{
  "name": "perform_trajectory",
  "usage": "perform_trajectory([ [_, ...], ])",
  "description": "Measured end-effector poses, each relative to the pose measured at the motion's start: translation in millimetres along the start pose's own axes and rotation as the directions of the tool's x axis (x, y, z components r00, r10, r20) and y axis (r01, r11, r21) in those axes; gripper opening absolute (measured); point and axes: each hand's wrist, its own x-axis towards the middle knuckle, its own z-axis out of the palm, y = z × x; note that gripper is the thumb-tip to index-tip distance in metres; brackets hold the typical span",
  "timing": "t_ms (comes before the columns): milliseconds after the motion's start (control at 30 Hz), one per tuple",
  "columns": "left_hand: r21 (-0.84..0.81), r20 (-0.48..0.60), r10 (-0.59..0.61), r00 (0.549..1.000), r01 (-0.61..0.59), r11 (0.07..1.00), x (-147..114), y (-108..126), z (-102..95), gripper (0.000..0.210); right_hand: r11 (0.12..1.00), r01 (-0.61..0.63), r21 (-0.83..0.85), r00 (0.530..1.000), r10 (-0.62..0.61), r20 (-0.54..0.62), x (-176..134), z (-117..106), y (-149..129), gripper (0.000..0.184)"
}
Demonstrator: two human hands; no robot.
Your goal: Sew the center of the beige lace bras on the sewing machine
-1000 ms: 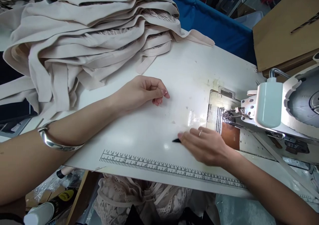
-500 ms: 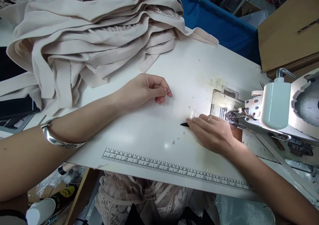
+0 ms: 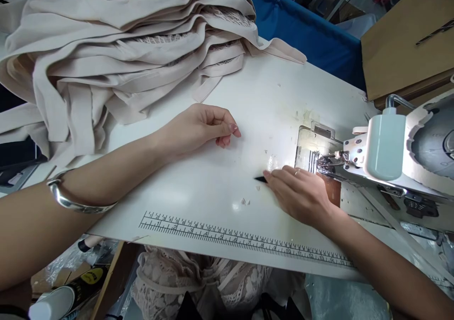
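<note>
My left hand (image 3: 207, 127) rests on the white table, fingers loosely curled and thumb tip against the index finger; nothing shows in it. My right hand (image 3: 297, 190) lies palm down beside the sewing machine, closed over a black pointed tool (image 3: 261, 179). Only the tool's dark tip sticks out past the fingers, and the rest is hidden under the hand. Just beyond this hand is the lit needle area (image 3: 324, 161) of the sewing machine (image 3: 385, 145). Small fabric scraps (image 3: 245, 201) lie near the tool.
A heap of pale beige fabric pieces with lace (image 3: 135, 50) covers the back left of the table. Along the front edge runs a printed ruler (image 3: 244, 239). Lace garments (image 3: 198, 277) are below that edge. A blue cloth (image 3: 305, 31) and a cardboard box (image 3: 404, 41) stand behind.
The whole view has shifted slightly to the left. Both hands keep nearly the same pose and place on the table.
</note>
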Motion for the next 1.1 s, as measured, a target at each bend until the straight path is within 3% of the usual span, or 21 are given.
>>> perform_trajectory([
  [67,0.001,0.005,-0.001,1.0,0.001,1.0,0,0,-0.4,0.016,1.0,-0.019,-0.011,1.0,0.019,-0.003,0,1,0,0.017],
  [200,0.007,-0.001,-0.004,1.0,0.004,1.0,0,1,-0.4,0.017,0.988,0.131,0.083,0.99,-0.135,0.04,1,1,-3,0.024],
  [367,0.022,0.0,0.0,1.0,0.0,1.0,-1,0,-0.4,0.016,0.99,-0.132,0.054,0.991,0.129,0.045,0,2,-6,0.03],
  [600,-0.047,0.04,-0.003,0.999,0.005,0.999,0,-2,-2.8,0.011,0.98,0.049,0.192,0.993,-0.068,0.094,-6,-8,-22,0.031],
  [667,-0.07,0.051,-0.003,0.999,0.006,0.998,-1,-4,-2.4,0.009,0.977,0.017,0.211,0.998,-0.029,0.052,-8,-8,-25,0.032],
  [767,-0.098,0.065,-0.02,0.998,0.026,0.995,-1,-6,-1.6,0.009,0.989,-0.113,0.094,0.992,0.118,-0.047,-10,-3,-26,0.036],
  [900,-0.071,0.068,0.007,0.998,-0.002,0.997,0,-7,-3.5,0.019,0.997,-0.055,-0.045,0.992,0.05,-0.113,-8,8,-24,0.035],
  [1100,0.101,0.03,0.09,0.996,-0.092,0.991,-1,-7,-1.9,0.032,0.998,-0.057,0.036,0.962,0.064,-0.266,4,14,-28,0.027],
])
